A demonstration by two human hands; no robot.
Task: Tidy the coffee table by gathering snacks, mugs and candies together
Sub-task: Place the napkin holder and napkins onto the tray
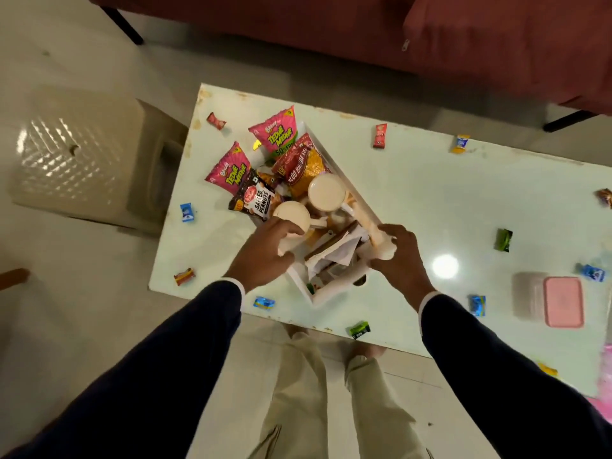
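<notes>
A white tray (331, 150) stands on the pale coffee table (430, 200), packed with pink Tedhe Medhe packets (275, 132), a salted peanuts packet (256, 202), a red-and-yellow sev packet (303, 167) and crumpled papers. Two cream mugs stand in it, the far mug (327, 192) and the near mug (291, 214). My left hand (265, 256) grips the near mug's side at the tray's left edge. My right hand (400, 260) grips the tray's right rim near its front corner. Wrapped candies lie scattered over the table, among them a red one (380, 135), a blue one (187, 212) and a green one (358, 330).
A pink-lidded box (564, 301) sits at the table's right end. A beige plastic stool (82, 154) stands left of the table and a red-brown sofa (331, 24) runs behind it. My legs are at the table's near edge.
</notes>
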